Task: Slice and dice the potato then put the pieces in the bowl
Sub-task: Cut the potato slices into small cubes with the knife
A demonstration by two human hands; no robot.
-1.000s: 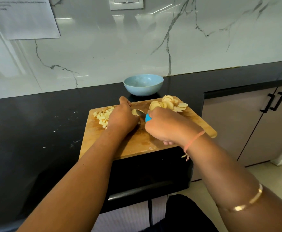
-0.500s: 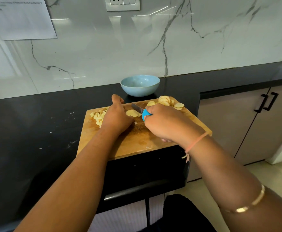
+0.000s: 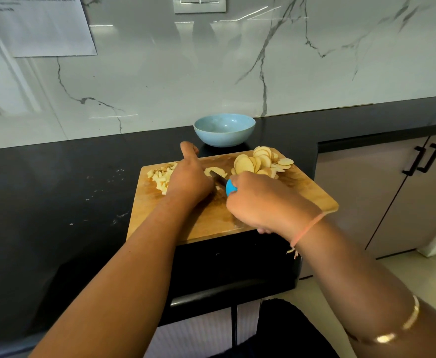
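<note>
On a wooden cutting board [image 3: 307, 192] lies a heap of round potato slices [image 3: 259, 162] at the far right and a pile of diced potato pieces [image 3: 161, 177] at the far left. My left hand [image 3: 189, 177] rests on a few slices [image 3: 215, 171] in the middle, thumb stretched out; the fingertips are hidden. My right hand [image 3: 261, 202] grips a knife by its blue handle [image 3: 230, 187], and the dark blade [image 3: 218, 178] lies across those slices, against my left hand. A light blue bowl [image 3: 224, 129] stands behind the board; no potato shows inside it.
The board sits on a black countertop [image 3: 56, 202] at its front edge. A marble wall [image 3: 211, 73] rises close behind the bowl, with a taped paper sheet [image 3: 41, 24] and a socket plate [image 3: 198, 3]. Cabinet doors with black handles [image 3: 422, 158] stand to the right.
The knife blade has dropped from tilted above the slices to lying across them next to my left hand. Both hands stay at the middle of the board.
</note>
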